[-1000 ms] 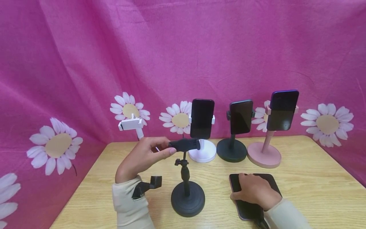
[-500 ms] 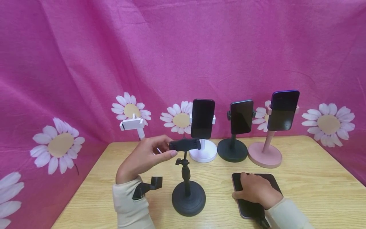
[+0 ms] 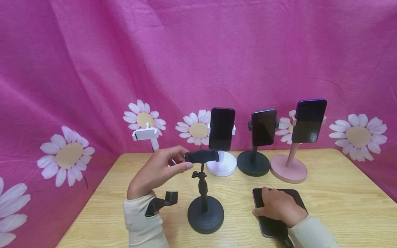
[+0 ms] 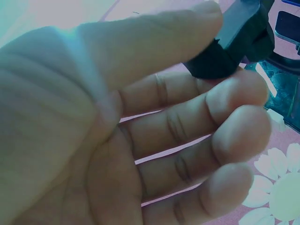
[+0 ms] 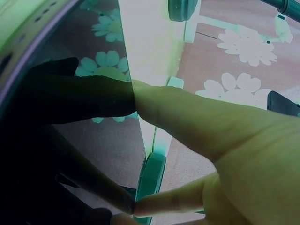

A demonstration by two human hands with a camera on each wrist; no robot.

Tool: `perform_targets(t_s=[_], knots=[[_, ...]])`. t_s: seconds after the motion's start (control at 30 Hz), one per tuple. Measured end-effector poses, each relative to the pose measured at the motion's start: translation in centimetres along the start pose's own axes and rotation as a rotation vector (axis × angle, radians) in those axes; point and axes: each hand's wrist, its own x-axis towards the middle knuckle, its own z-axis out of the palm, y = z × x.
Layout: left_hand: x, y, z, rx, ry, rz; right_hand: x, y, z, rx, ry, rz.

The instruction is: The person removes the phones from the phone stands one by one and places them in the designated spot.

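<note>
My left hand [image 3: 161,168] pinches the left end of a black phone holder's clamp [image 3: 202,156], thumb in front and index finger behind. In the left wrist view the clamp [image 4: 225,51] sits between thumb and index finger, the other fingers loosely bent below. The clamp tops a thin stem on a round black base [image 3: 205,215] with nothing in it. My right hand [image 3: 280,206] rests on a large dark phone [image 3: 294,197] lying flat on the table, thumb at its left edge. In the right wrist view, fingertips touch the glossy screen [image 5: 103,140].
Behind stand a white holder [image 3: 221,163], a black one [image 3: 253,163] and a pink one [image 3: 288,168], each bearing a phone. A white holder [image 3: 145,134] without a phone stands at back left. A pink daisy-printed cloth [image 3: 198,62] hangs behind the wooden table [image 3: 235,220].
The phone under my right hand has slid slightly to the right. My left hand keeps its pinch on the clamp. The whole scene has shifted slightly rightward in the head view.
</note>
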Motion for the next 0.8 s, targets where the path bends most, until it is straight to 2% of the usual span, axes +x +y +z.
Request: perform_targets(t_s=[0.2, 0.6, 0.8], knots=[[0.1, 0.0, -0.1, 0.018, 0.028, 0.033, 0.1, 0.0, -0.1, 0.002, -0.014, 0.011], [0.4, -1.3, 0.0, 0.049, 0.133, -0.009, -0.2, -0.1, -0.2, 0.009, -0.001, -0.007], [0.7, -1.9, 0.1, 0.096, 0.215, -0.02, -0.4, -0.1, -0.3, 0.005, 0.014, -0.021]])
